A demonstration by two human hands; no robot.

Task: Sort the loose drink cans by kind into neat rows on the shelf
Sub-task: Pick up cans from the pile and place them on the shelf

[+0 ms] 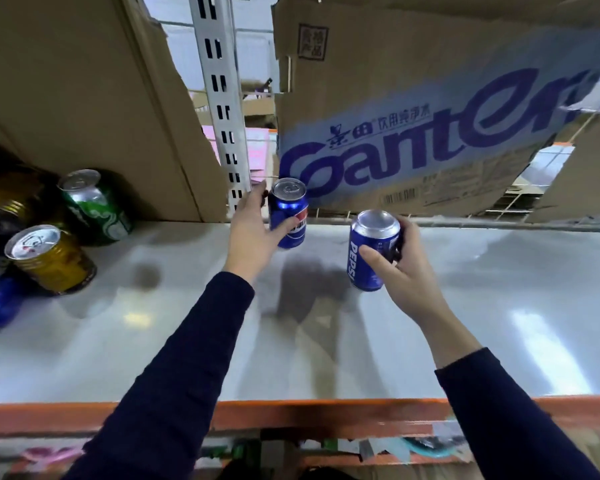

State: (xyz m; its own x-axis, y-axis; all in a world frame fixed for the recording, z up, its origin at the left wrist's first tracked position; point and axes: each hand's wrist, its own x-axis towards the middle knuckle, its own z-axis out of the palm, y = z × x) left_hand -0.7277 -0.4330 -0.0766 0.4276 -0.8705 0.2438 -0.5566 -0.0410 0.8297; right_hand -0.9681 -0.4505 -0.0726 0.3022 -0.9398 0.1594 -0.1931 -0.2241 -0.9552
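A glossy pale-grey shelf board [465, 306] with an orange metal front beam [326, 412] shows bright light reflections. Behind it stand a white slotted steel upright [219, 81], a plain brown cardboard box [84, 81] and a blue-printed cardboard carton [413, 133].

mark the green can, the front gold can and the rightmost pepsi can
green can [101, 213], head view, side wall
front gold can [58, 263], head view, side wall
rightmost pepsi can [362, 277], head view, blue label

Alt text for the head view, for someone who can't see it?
The left hand grips one blue aluminium Pepsi can near the back of the white shelf; the right hand grips a second blue Pepsi can, nearer. A green can and a gold can stand among others at far left.
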